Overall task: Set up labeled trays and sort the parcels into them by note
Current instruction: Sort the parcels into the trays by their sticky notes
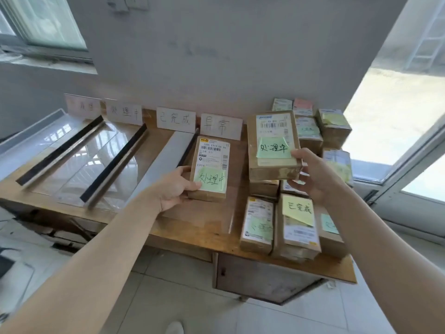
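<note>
1. Gripped by the left hand, thumb on top and fingers curled under the near left corner: a small parcel, lying flat on the table just in front of the 异常 card. On its near end, a green note reading 处理中.
2. Gripped by the right hand, thumb over the near right corner and fingers beneath: a larger parcel, raised above the pile at the table's right end. On its top, a second green note, also reading 处理中.
3. Step in hand, by judgement: moving both parcels to the clear tray bay in front of the 处理中 card, second card from the table's left edge.
4. To do it well: lift the small parcel rather than slide it, keep both notes facing up, and lower each one flat between the two black dividers. Best set down one at a time, side by side or stacked.
5. In the way: a grey rail just left of the small parcel, then the bay below the 已完成 card. Carry over both, not through.
6. Around: unsorted parcels crowding the right end, among them a front parcel with a yellow note reading 已完成. At the back left corner, a first card too faint to read.
</note>
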The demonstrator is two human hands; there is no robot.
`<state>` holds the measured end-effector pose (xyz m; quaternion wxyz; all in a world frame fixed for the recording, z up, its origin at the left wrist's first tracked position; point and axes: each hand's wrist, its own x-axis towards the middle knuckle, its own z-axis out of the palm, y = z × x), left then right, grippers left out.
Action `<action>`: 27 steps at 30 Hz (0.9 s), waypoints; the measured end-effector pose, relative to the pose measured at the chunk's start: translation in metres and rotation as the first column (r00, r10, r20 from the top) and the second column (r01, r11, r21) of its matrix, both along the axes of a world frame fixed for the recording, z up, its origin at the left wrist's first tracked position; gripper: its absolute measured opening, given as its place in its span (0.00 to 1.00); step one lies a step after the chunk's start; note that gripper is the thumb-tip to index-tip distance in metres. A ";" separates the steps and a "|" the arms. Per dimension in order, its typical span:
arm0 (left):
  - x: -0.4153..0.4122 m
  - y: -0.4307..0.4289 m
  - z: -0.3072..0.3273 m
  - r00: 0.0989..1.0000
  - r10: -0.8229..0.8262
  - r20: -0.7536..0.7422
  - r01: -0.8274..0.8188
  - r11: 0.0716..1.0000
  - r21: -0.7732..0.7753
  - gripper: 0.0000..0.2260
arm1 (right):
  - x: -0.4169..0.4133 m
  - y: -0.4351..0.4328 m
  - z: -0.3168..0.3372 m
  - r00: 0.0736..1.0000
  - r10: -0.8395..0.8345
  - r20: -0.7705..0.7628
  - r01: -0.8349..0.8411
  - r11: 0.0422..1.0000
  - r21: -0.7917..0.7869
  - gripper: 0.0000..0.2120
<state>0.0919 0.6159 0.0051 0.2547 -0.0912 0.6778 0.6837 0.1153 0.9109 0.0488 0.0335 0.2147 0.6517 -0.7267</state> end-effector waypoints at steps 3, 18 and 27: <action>-0.024 -0.037 0.001 1.000 -0.001 0.002 0.001 1.000 -0.030 0.26 | -0.026 -0.041 -0.005 1.000 -0.011 0.013 0.011 1.000 0.014 0.06; -0.130 -0.216 0.005 0.994 0.105 -0.024 -0.106 0.992 -0.065 0.26 | -0.151 -0.224 -0.009 0.996 0.087 -0.004 -0.087 0.996 -0.004 0.11; -0.162 -0.303 0.015 0.955 0.292 -0.054 -0.296 0.951 -0.093 0.25 | -0.240 -0.314 -0.011 0.963 0.270 -0.018 -0.271 0.962 -0.045 0.12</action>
